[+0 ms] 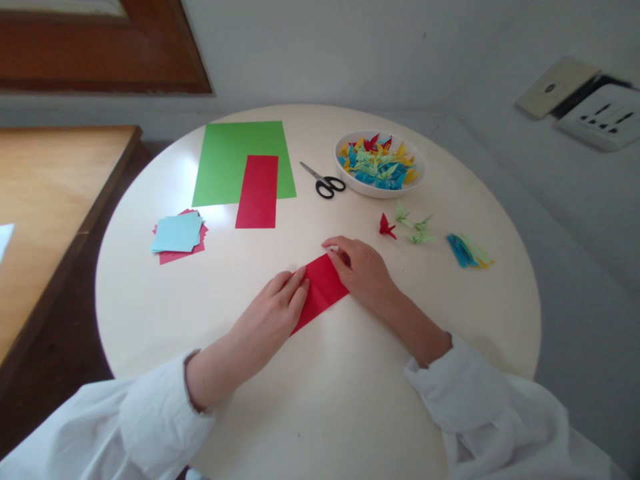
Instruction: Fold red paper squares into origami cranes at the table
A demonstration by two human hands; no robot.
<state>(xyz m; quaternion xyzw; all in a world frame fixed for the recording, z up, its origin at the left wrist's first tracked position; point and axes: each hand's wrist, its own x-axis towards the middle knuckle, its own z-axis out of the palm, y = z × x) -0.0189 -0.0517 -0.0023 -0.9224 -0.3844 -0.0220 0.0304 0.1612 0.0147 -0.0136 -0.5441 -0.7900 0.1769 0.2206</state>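
Observation:
A red sheet of origami paper (323, 287) lies slanted on the round white table, with a faint crease across its middle. My left hand (275, 307) holds its left part against the tabletop, fingers close together and covering that end. At the paper's upper right corner, my right hand (364, 272) has thumb and fingers closed in a pinch on the edge. The fingers hide part of that corner. Beyond the right hand stand a small red paper crane (387, 227) and several pale green paper cranes (419, 230).
Black-handled scissors (327, 185) lie beside a white bowl (383, 194) filled with colourful paper cranes. Further left are a green sheet (230, 160), a red strip (257, 193) and a stack of pale blue squares (177, 233). Folded paper strips (465, 251) rest at the right.

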